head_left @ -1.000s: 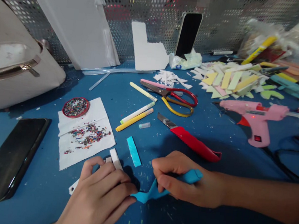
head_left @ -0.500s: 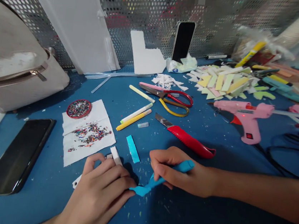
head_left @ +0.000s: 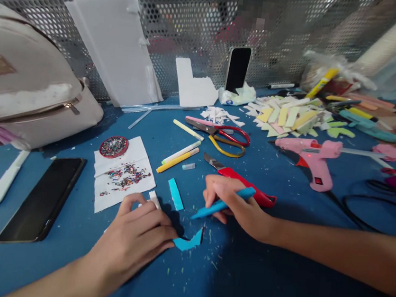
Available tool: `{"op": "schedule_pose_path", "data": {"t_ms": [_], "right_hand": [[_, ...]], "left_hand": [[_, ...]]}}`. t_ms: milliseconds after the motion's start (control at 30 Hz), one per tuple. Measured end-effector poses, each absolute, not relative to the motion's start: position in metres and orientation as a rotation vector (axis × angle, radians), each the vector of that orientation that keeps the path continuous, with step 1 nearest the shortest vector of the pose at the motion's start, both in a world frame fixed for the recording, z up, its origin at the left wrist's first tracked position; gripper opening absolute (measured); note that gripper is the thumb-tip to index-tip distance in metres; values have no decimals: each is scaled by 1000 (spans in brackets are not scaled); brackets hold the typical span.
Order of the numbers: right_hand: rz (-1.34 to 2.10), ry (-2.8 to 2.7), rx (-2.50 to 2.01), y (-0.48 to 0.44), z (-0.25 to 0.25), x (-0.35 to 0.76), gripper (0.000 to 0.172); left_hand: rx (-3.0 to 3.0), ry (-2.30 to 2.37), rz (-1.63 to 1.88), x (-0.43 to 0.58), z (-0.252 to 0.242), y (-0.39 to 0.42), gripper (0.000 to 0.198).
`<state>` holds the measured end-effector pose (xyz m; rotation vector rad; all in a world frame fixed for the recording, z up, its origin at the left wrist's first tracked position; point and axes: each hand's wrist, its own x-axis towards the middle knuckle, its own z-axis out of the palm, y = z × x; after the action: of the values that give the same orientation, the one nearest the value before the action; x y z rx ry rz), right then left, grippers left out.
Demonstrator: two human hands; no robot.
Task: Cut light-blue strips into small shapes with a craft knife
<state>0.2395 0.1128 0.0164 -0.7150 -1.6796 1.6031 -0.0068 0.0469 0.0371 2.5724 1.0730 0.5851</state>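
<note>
My left hand [head_left: 138, 237] rests on the table with its fingers bent and pressed together over one end of a blue, bent strip [head_left: 189, 242]. The strip's free end sticks out to the right and turns upward. In my right hand [head_left: 236, 203] is a slim blue marker [head_left: 208, 210], its tip pointing down-left, just above and apart from the strip. A flat blue rectangular piece [head_left: 176, 194] lies ahead of my left fingers. Beside them a white strip [head_left: 155, 199] is partly covered by the hand. What lies under my left palm is hidden.
A red-handled knife [head_left: 265, 200] lies right behind my right hand. Beyond are capped markers [head_left: 178, 159], scissors [head_left: 227, 140] and a pink glue gun [head_left: 320, 167] with its cord. Left are a paper with beads [head_left: 101, 202], a phone [head_left: 40, 202] and a bag [head_left: 43, 126].
The blue marker's tip has lifted off the blue strip and moved up, leaving the strip's free end exposed. My left hand stays on the strip. The whole view has shifted slightly.
</note>
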Motion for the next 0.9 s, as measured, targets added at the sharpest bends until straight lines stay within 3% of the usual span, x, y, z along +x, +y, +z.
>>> {"op": "schedule_pose_path", "data": {"t_ms": [367,900], "right_hand": [[1517,-1630,-745,115,14,238,40],[1539,-1629,-742,115,12,237,40]], "left_hand": [[2897,774,237,-42,74,134,16],[3013,478,-18,-20,74,154,12]]}}
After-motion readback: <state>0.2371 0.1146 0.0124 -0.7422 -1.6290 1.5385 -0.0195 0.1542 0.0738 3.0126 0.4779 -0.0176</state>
